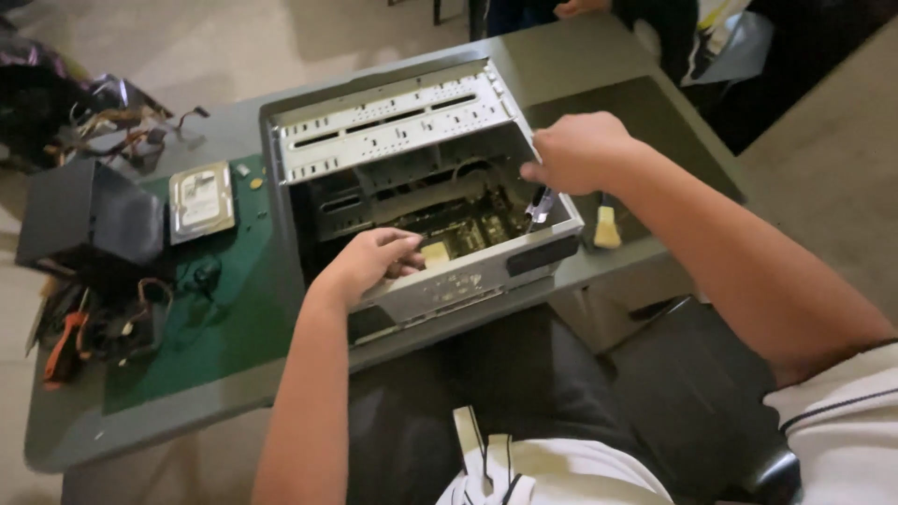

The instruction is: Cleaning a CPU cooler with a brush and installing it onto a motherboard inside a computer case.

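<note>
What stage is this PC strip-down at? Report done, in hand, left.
Done: the case lies open with its side panel off; a hard drive, a black box and loose cables sit on the table.
In hand: the left hand grips the case's near edge; the right hand reaches inside at the right wall.
Left: the board remains inside.

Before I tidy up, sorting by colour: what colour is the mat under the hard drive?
Dark green mat, clearest in the head view.
</note>
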